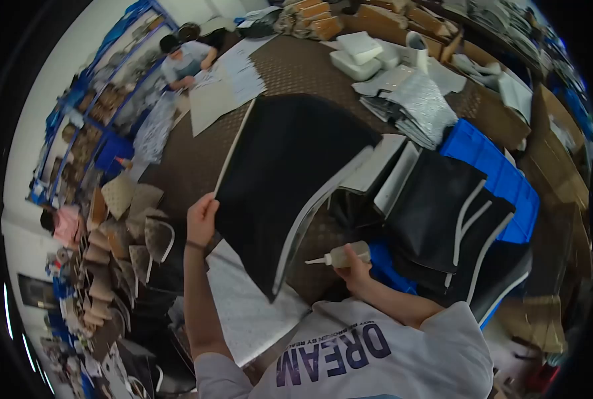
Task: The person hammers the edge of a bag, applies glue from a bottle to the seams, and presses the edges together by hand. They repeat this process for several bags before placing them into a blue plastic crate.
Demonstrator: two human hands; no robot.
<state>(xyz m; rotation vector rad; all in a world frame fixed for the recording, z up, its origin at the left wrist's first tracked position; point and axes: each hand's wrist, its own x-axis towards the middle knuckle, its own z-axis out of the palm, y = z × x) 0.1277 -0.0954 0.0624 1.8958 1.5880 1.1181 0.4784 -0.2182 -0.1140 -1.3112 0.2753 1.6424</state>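
Observation:
My left hand (203,214) pinches the edge of a large black sheet (290,153), which is raised over the brown table. The sheet has a pale strip down its left edge and a whitish band along its curved right edge. In my right hand (356,269) is a squeeze bottle (340,255) with a long white nozzle pointing left, the fingers wrapped round it. The bottle is just right of the sheet's lower corner and apart from it. Under the sheet's lower end lies a white sheet (253,302), partly hidden.
To my right, black pieces with white edging (436,206) are stacked over blue crates (503,179). Silver padded material (413,103) and white containers (358,54) lie further back. A co-worker (185,58) sits at the far left by papers (240,70). Many beige pieces (120,226) are piled left.

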